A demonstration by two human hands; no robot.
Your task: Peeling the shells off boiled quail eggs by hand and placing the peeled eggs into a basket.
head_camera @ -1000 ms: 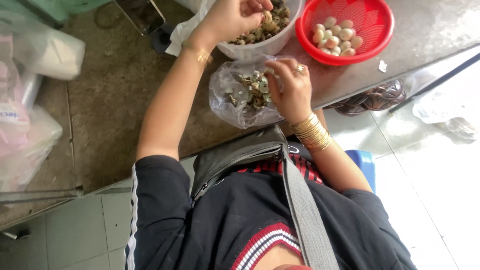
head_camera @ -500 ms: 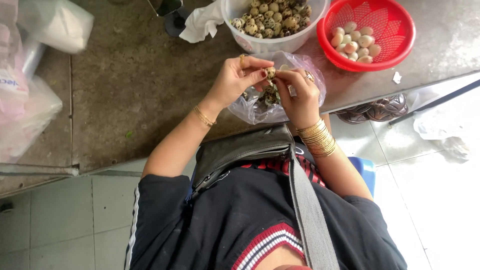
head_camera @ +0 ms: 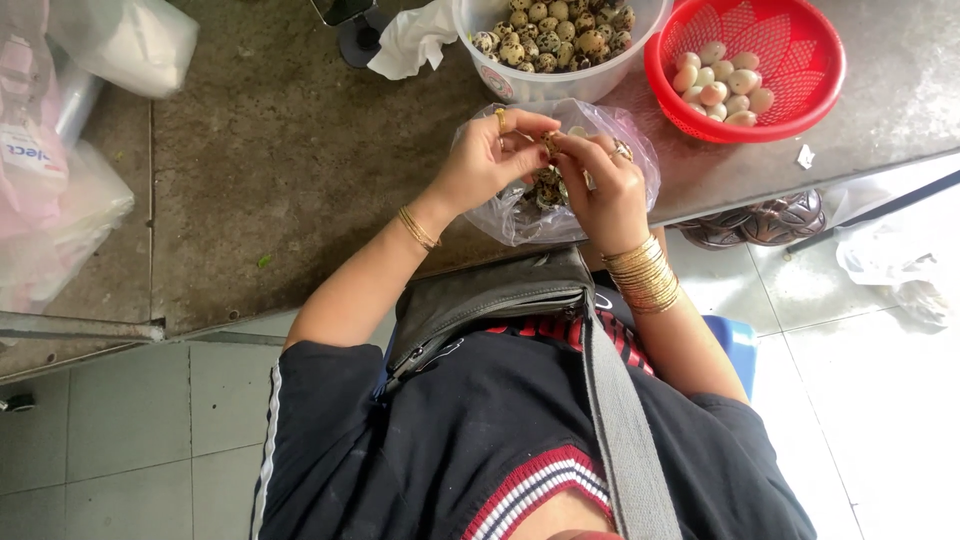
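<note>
My left hand (head_camera: pixel 488 160) and my right hand (head_camera: pixel 603 195) meet fingertip to fingertip over a clear plastic bag (head_camera: pixel 515 222) that holds bits of speckled shell. Together they pinch a small speckled quail egg (head_camera: pixel 551 143), which the fingers mostly hide. Just beyond the hands stands a white bowl (head_camera: pixel 530 88) full of unpeeled speckled quail eggs. To its right a red plastic basket (head_camera: pixel 800 95) holds several pale peeled eggs (head_camera: pixel 720 85). Gold bangles sit on both wrists.
The worn grey tabletop (head_camera: pixel 290 150) runs left, with plastic bags (head_camera: pixel 60 210) at its far left and a crumpled white tissue (head_camera: pixel 412 40) by the bowl. A grey shoulder bag (head_camera: pixel 480 300) lies across my lap. Tiled floor and another plastic bag (head_camera: pixel 890 265) are on the right.
My left hand came out of the white bowl with an egg and moved back to the right hand over the bag. Both hands now hold the egg between their fingertips.
</note>
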